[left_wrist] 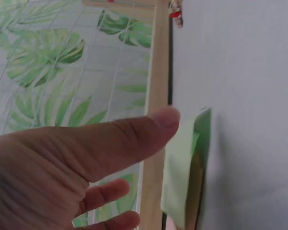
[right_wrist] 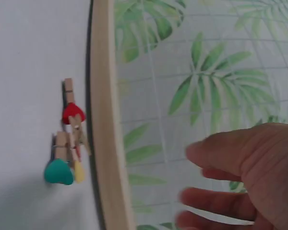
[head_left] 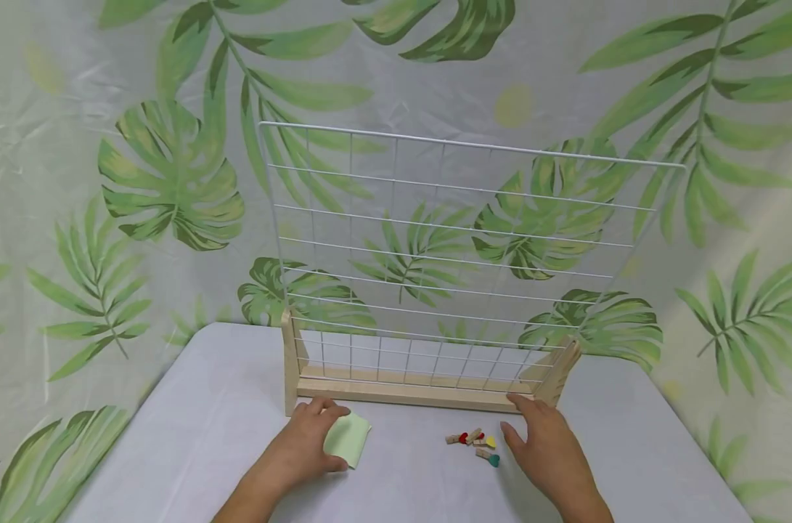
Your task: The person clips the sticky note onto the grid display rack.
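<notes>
A folded pale green paper (head_left: 348, 439) lies on the table in front of the wire grid rack. My left hand (head_left: 304, 443) curves loosely around its left side, fingers at the far edge and thumb at the near edge. In the left wrist view the straight thumb (left_wrist: 139, 134) overlaps the top of the paper (left_wrist: 177, 167), whose folded layers show at the side. Several small wooden clothespins (head_left: 474, 439) with red, yellow and teal hearts lie in a loose cluster. Just right of them hovers my right hand (head_left: 546, 447), fingers spread and holding nothing.
A white wire grid (head_left: 435, 247) stands upright in a wooden base (head_left: 409, 393) with a wooden foot at each end. Behind the white-covered table (head_left: 219, 392) hangs a leaf-patterned cloth (head_left: 173, 174).
</notes>
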The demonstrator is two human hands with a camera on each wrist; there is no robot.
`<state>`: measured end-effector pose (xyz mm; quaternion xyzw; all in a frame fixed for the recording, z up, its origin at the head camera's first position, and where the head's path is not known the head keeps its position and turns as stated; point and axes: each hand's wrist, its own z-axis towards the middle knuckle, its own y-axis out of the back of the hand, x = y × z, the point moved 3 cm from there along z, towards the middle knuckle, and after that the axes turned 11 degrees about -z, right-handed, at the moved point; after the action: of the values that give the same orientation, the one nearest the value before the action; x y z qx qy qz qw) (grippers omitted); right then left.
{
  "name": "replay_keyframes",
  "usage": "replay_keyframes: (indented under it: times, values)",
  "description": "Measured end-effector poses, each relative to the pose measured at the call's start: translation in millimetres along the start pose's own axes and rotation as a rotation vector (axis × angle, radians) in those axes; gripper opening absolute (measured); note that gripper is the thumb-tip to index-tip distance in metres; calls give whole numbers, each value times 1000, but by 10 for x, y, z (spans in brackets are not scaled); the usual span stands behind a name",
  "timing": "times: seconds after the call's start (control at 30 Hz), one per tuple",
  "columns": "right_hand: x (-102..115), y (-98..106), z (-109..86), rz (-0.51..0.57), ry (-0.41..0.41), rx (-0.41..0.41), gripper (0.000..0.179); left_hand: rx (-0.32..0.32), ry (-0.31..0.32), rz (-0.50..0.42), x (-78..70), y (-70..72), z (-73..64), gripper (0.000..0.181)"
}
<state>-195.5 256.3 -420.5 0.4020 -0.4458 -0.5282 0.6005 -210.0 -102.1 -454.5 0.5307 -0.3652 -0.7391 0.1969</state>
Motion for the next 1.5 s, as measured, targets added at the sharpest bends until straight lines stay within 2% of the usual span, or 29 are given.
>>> replay_keyframes:
  times: [0.1,0.17,0.33,0.5,0.63,0.83,1.3,1.5]
  values:
    - [9,-125,30,7,-12,161,48,17,-75,41,-15,-85,-9,67]
    - [9,-202,48,13,-26,234,47,34,-106,45,-23,-134,-20,67]
    - [9,-332,41,31,-4,312,40,98,-79,15,-2,-212,-23,75]
    - [42,-392,6,55,16,367,25,105,-83,44,4,-230,-11,71]
    - [52,-411,-5,52,20,370,19,94,-93,71,2,-227,-7,67]
    - [62,-435,-14,34,31,375,17,81,-104,89,7,-221,0,71]
    - [45,-464,-37,2,70,290,22,100,-68,63,8,-195,-15,58]
    - [45,-451,-47,-3,76,273,24,91,-103,86,-16,-175,-26,48]
